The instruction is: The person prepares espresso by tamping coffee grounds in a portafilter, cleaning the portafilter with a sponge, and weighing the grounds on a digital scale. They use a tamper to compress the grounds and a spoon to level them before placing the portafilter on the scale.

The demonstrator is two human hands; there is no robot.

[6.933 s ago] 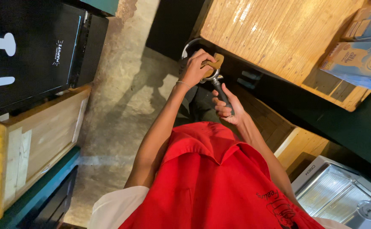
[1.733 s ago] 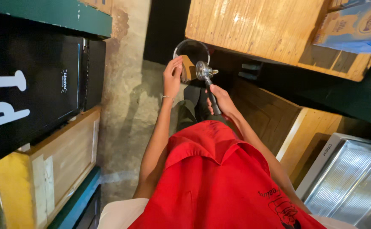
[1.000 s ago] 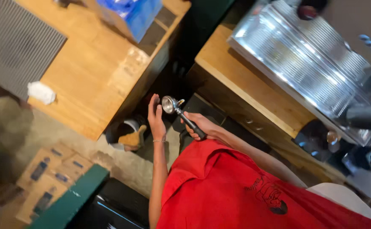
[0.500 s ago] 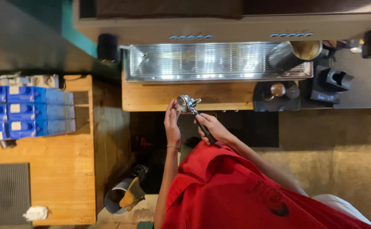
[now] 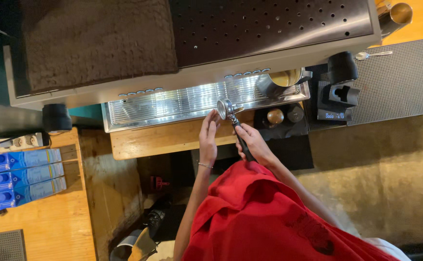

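Steel portafilter (image 5: 227, 109), handle running back toward the body, gripped by right hand (image 5: 252, 144); left hand (image 5: 208, 137) open-fingered beside its basket, drip tray (image 5: 172, 104) beyond.

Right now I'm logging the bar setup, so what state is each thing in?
Portafilter: held over the drip tray, basket facing up.
Right hand: closed on the portafilter's black handle.
Left hand: open, fingers beside the basket.
Steel pitcher: upright on the tray.
Blue cartons: lying flat.

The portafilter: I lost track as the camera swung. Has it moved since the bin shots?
Yes. The portafilter left the floor bin and now sits over the espresso machine's drip tray.
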